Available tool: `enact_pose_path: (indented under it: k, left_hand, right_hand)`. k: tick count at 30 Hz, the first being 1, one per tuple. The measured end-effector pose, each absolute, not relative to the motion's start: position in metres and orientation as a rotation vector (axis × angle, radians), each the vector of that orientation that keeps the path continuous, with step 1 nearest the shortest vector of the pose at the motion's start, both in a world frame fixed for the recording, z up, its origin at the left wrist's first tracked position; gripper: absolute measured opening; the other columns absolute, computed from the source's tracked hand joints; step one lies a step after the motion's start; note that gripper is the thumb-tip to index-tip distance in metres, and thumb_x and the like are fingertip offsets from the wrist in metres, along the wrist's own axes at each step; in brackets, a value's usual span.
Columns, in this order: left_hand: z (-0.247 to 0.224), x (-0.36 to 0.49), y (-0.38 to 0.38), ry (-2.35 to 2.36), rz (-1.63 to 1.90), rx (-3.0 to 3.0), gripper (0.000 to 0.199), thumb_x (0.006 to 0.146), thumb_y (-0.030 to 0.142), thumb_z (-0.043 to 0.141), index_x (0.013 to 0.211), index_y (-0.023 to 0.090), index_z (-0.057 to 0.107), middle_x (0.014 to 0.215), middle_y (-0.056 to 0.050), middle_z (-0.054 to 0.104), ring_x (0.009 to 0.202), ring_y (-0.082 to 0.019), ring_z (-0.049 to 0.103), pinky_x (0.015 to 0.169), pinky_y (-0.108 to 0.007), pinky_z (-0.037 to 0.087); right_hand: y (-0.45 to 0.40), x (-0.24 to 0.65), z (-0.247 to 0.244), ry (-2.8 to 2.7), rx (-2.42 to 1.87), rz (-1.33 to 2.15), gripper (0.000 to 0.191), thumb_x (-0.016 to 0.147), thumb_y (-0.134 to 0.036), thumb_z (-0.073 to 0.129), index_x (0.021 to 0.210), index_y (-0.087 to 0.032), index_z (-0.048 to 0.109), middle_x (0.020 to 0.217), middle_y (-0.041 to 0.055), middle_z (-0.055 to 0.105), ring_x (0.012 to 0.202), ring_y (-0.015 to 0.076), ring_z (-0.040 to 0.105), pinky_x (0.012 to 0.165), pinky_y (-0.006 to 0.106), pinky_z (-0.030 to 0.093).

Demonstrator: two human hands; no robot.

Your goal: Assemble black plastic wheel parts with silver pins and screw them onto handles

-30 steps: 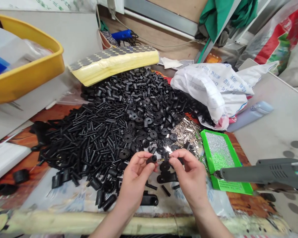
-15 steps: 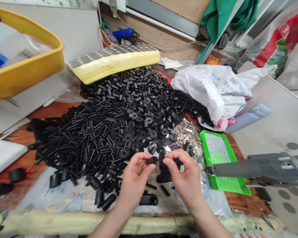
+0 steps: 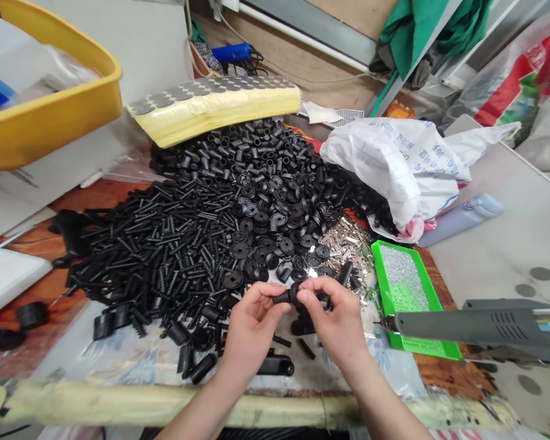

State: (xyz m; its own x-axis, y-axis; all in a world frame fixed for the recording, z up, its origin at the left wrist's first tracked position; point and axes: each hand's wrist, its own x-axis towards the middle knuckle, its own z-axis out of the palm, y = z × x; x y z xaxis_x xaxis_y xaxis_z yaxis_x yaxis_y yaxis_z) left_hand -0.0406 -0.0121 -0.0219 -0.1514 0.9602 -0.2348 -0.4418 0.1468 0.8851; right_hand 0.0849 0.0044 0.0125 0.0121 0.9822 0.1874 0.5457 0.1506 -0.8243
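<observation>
My left hand (image 3: 253,315) pinches a small black plastic cylinder (image 3: 282,297) between thumb and fingertips. Against its end sits a round black plastic cap (image 3: 295,293), gripped by the thumb and fingers of my right hand (image 3: 334,315). The two parts touch end to end; the fingers partly cover both. Just beyond my hands lie loose black discs (image 3: 286,246), and to the left spreads a heap of black spiral rods (image 3: 165,244). A longer black arm-shaped piece (image 3: 275,365) and a short black rod (image 3: 306,349) lie beneath my hands.
Small metal clips (image 3: 348,244) lie beside a green tray (image 3: 440,299) of tiny silvery pieces. A grey power tool (image 3: 462,326) juts over the tray from the right. A yellow basin (image 3: 91,98), a sticker stack (image 3: 220,113) and a white bag (image 3: 385,165) border the heap.
My two hands have come closer together, and the cylinder and the round cap, apart before, now meet. The whole view has shifted slightly.
</observation>
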Motion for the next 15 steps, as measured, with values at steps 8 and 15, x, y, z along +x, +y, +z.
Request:
enact_pose_path:
  k: [8,15]
  left_hand:
    - [-0.024,-0.043,-0.012,1.108,1.348,0.662,0.013,0.064,0.011,0.071,0.072,0.019,0.066,0.069,0.001,0.067,0.067,-0.016,0.062,0.065,-0.026,0.049]
    - [-0.025,-0.044,-0.01,1.116,1.345,0.778,0.011,0.066,0.013,0.066,0.076,0.019,0.065,0.072,0.001,0.07,0.069,-0.015,0.063,0.065,-0.024,0.05]
  right_hand:
    - [0.009,0.091,0.013,-1.785,-1.354,0.773,0.007,0.081,-0.017,0.059,0.075,-0.02,0.062,0.073,0.0009,0.064,0.071,0.0151,0.059,0.067,0.027,0.05]
    - [0.013,0.102,0.014,-1.736,-1.219,1.09,0.028,0.076,-0.014,0.067,0.102,-0.023,0.062,0.093,0.0028,0.064,0.074,0.0136,0.062,0.069,0.027,0.055]
